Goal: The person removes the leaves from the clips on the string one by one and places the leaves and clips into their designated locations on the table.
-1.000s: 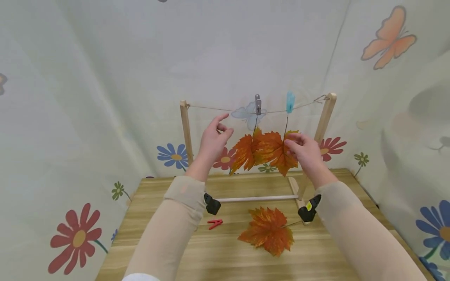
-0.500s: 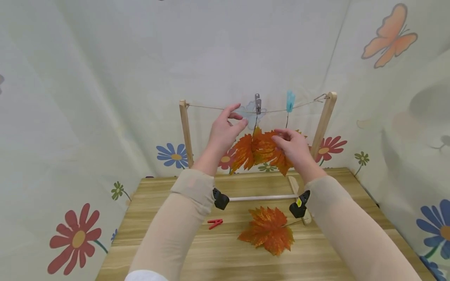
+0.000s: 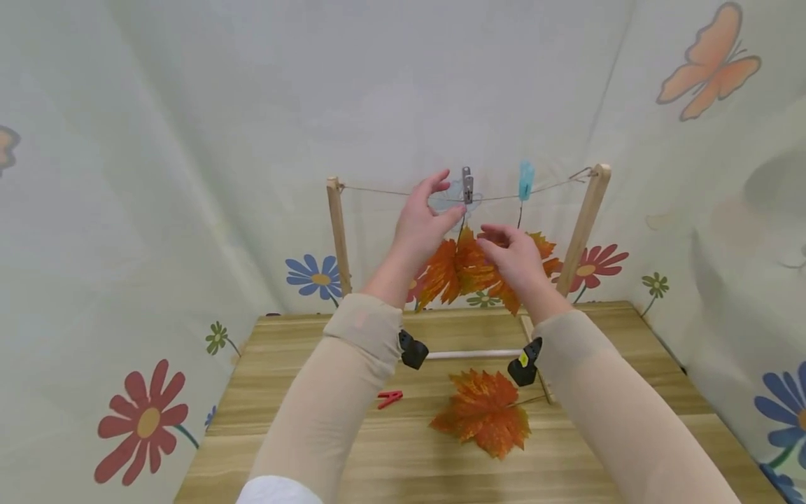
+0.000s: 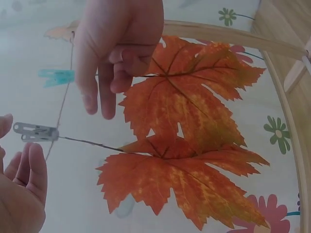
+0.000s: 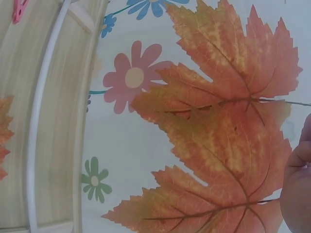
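My left hand (image 3: 423, 222) is raised beside the grey clothespin (image 3: 467, 186) on the string, thumb and fingers spread around it; whether they touch it I cannot tell. From that clothespin an orange leaf (image 4: 170, 179) hangs by its stem. A light-blue clothespin (image 3: 525, 180) holds a second orange leaf (image 4: 194, 102) to the right, overlapping the first. My right hand (image 3: 518, 257) hovers in front of this second leaf, fingers loosely bent with nothing visible between them. In the left wrist view the right hand (image 4: 119, 43) covers part of the second stem.
Two wooden posts (image 3: 585, 220) carry the string (image 3: 378, 190), with a white rod (image 3: 472, 354) low between them. On the wooden table (image 3: 277, 392) lie a red clothespin (image 3: 390, 399) and another orange leaf (image 3: 488, 413). A flower-printed cloth (image 3: 252, 105) hangs behind.
My left hand has moved right and up, to the grey clothespin. My right hand has shifted left off the second leaf's stem, across the leaves. The hanging leaves and clothespins stay on the string.
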### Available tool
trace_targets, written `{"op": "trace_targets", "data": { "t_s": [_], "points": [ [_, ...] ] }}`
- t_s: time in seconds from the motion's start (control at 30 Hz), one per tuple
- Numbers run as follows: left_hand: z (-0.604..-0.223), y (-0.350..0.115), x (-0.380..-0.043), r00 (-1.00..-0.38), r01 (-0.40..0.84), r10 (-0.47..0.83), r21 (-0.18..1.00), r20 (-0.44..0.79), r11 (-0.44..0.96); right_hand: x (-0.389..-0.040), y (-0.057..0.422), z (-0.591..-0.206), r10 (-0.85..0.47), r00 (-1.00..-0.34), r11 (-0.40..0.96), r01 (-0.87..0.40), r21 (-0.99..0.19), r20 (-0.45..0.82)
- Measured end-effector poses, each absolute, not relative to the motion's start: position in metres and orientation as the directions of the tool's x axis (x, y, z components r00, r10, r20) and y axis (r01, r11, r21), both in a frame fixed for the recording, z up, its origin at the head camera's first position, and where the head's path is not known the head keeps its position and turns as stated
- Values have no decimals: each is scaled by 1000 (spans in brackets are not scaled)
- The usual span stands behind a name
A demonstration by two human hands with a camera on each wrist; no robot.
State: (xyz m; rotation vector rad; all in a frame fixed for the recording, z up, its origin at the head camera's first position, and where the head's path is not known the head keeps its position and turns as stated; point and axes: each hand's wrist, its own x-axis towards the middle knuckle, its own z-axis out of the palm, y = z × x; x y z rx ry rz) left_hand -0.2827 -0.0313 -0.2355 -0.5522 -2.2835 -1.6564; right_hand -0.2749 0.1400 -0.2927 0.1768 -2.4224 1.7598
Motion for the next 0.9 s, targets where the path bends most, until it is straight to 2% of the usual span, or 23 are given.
{"op": "trace_targets", "data": {
  "t_s": [0.3, 0.53, 0.9],
  "points": [
    [-229, -21, -286, -925, 379, 97, 902, 366, 206, -277, 126, -289, -30, -978, 292, -206, -934, 206],
    [-225, -12, -291, -939, 344, 72, 916, 337, 207, -278, 118, -284, -28, -982, 247, -190, -950, 189],
    [-220, -4, -291, -950, 309, 111, 934, 293, 179, -281, 114, -279, 18, -985, 245, -161, -956, 171]
  ]
}}
